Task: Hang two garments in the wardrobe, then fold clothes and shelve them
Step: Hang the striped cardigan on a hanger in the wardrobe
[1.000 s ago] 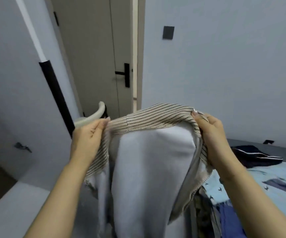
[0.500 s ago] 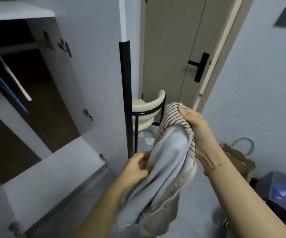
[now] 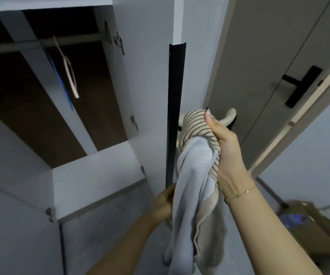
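Hanging comes first: right hand (image 3: 224, 143) clutches the striped garment (image 3: 196, 175), left hand (image 3: 165, 201) seemingly pinching it; next, a hanger (image 3: 69, 72), upper left.

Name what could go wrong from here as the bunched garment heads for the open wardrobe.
The garment is bunched in the right hand with no hanger visibly inside it, so it may slip off the rail. Its loose zipper edge hangs beside the dark door edge and could snag.
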